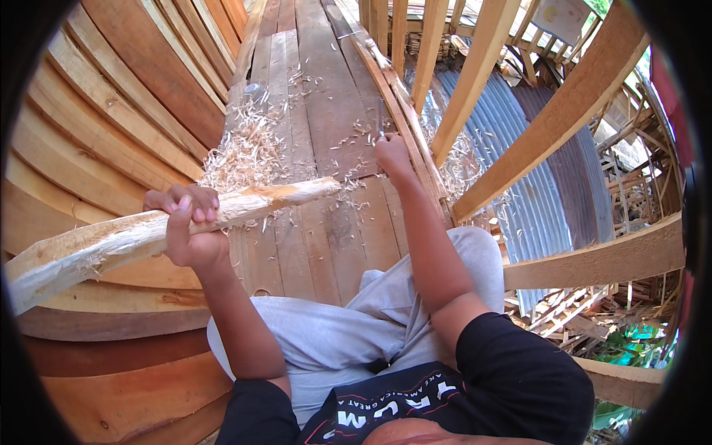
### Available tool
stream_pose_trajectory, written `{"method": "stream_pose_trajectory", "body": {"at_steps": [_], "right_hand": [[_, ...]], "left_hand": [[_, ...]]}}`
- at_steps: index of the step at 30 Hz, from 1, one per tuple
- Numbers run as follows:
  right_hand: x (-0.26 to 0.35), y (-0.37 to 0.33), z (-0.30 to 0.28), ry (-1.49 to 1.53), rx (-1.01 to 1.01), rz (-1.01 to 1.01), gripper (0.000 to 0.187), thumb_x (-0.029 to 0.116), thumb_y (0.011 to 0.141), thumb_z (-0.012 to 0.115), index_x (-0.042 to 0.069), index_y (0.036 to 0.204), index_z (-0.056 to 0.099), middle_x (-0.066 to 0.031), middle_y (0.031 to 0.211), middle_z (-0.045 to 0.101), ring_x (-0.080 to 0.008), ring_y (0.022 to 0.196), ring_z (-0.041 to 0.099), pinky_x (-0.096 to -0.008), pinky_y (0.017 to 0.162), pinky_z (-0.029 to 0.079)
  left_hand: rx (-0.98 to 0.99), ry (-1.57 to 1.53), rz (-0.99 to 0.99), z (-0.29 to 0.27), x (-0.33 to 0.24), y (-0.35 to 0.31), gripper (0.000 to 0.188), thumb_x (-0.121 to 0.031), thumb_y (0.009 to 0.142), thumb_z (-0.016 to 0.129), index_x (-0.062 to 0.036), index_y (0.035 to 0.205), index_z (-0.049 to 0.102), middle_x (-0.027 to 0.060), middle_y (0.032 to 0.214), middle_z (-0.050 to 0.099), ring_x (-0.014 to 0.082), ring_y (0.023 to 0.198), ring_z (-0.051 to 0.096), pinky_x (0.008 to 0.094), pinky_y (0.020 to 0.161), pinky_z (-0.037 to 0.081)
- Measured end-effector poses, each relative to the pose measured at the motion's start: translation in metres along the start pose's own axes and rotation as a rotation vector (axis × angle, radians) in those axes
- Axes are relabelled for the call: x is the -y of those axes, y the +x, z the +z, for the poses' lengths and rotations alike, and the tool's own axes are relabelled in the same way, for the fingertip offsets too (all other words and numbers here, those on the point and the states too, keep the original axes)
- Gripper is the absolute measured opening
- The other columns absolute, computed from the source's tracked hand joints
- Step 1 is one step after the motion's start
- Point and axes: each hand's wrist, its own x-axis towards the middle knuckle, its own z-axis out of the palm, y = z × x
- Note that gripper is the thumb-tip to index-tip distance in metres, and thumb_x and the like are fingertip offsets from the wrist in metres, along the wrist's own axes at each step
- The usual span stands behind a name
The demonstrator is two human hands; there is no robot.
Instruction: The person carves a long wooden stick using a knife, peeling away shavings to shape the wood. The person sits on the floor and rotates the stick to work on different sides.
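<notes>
My left hand (194, 222) is wrapped round a long peeled wooden pole (271, 199), pale and rough with stripped fibres. The pole runs from the left rim across to the middle, its whittled end resting over the floorboards. Farther off to the right, my right hand (393, 154) is closed, low beside the wooden edge rail. A narrow blade-like thing, seemingly a knife (381, 119), sticks up from that fist; its handle is hidden by the fingers. The right hand and the blade are apart from the pole.
I sit cross-legged on a plank floor (334, 245). A heap of wood shavings (248, 152) lies near the left plank wall (111, 133), with a small clear container (254, 90) behind it. Upright timber slats (475, 74) line the right edge; corrugated metal sheets (482, 111) lie beyond them.
</notes>
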Motion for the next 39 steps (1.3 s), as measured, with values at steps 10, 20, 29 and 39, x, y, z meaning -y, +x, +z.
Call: {"method": "stream_pose_trajectory", "body": {"at_steps": [10, 20, 29, 39], "right_hand": [[-0.003, -0.065, 0.038, -0.110, 0.534, 0.069, 0.029, 0.025, 0.087, 0.060, 0.003, 0.107, 0.063, -0.0030, 0.070, 0.057, -0.0101, 0.052, 0.049, -0.0277, 0.042, 0.039], [-0.027, -0.082, 0.072, -0.203, 0.572, -0.189, 0.023, 0.021, 0.090, 0.057, -0.002, 0.092, 0.064, -0.0096, 0.074, 0.060, -0.0174, 0.061, 0.055, -0.0364, 0.055, 0.044], [-0.018, -0.089, 0.068, -0.227, 0.606, 0.014, 0.027, 0.019, 0.086, 0.060, -0.003, 0.101, 0.064, -0.0200, 0.088, 0.066, -0.0259, 0.073, 0.064, -0.0380, 0.068, 0.049], [-0.029, -0.087, 0.072, -0.144, 0.639, -0.089, 0.028, 0.022, 0.087, 0.062, -0.001, 0.104, 0.060, -0.0124, 0.081, 0.062, -0.0200, 0.063, 0.059, -0.0359, 0.055, 0.047]], "left_hand": [[-0.043, 0.043, -0.022, -0.010, 0.003, 0.002, 0.020, -0.001, 0.075, 0.054, -0.0107, 0.080, 0.038, 0.0035, 0.059, 0.040, 0.0118, 0.050, 0.039, 0.0297, 0.055, 0.039], [0.284, -0.004, -0.112, -0.027, -0.001, 0.013, 0.023, -0.002, 0.070, 0.054, -0.0070, 0.087, 0.039, 0.0052, 0.061, 0.040, 0.0148, 0.052, 0.042, 0.0302, 0.059, 0.040], [0.175, 0.028, 0.116, -0.016, 0.020, 0.011, 0.026, -0.010, 0.076, 0.058, -0.0053, 0.100, 0.047, 0.0074, 0.070, 0.048, 0.0189, 0.070, 0.049, 0.0360, 0.077, 0.041], [0.282, -0.095, -0.126, -0.023, 0.010, 0.012, 0.014, -0.012, 0.079, 0.054, -0.0068, 0.081, 0.041, 0.0048, 0.066, 0.040, 0.0162, 0.063, 0.040, 0.0312, 0.066, 0.035]]}}
